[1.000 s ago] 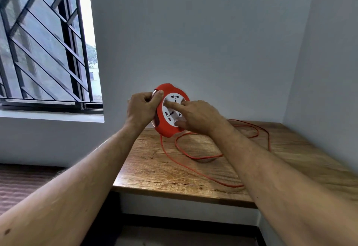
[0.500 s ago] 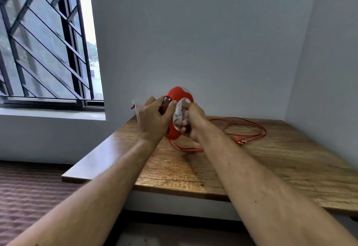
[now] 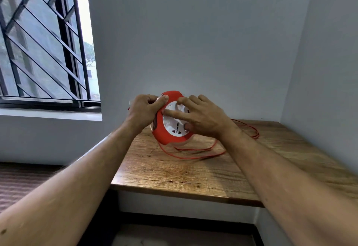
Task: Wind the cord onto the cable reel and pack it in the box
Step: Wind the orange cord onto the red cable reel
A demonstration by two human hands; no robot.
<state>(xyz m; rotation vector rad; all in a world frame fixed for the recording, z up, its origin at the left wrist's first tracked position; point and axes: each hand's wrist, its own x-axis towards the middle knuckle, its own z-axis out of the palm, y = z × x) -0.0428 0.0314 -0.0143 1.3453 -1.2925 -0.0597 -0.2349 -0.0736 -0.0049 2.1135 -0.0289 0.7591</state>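
Observation:
An orange cable reel (image 3: 168, 135) with a white socket face (image 3: 173, 124) is held upright above the wooden table (image 3: 193, 172). My left hand (image 3: 144, 111) grips the reel's left rim, thumb on the front. My right hand (image 3: 201, 117) lies over the white face, fingers spread on it and the thumb pressed near its lower edge. A thin orange cord (image 3: 193, 153) hangs from the reel's bottom and lies in loose loops on the table, running off to the right behind my right wrist. No box is in view.
The table fills a corner, with grey walls behind and to the right (image 3: 329, 71). A barred window (image 3: 42, 38) with a white sill is at the left. The table's front edge (image 3: 184, 193) runs below my forearms; dark floor lies beyond it.
The reel has turned so its white face shows to me again. My right hand has shifted from pinching the face edge to lying spread over it. The cord loops on the table have shrunk and shifted.

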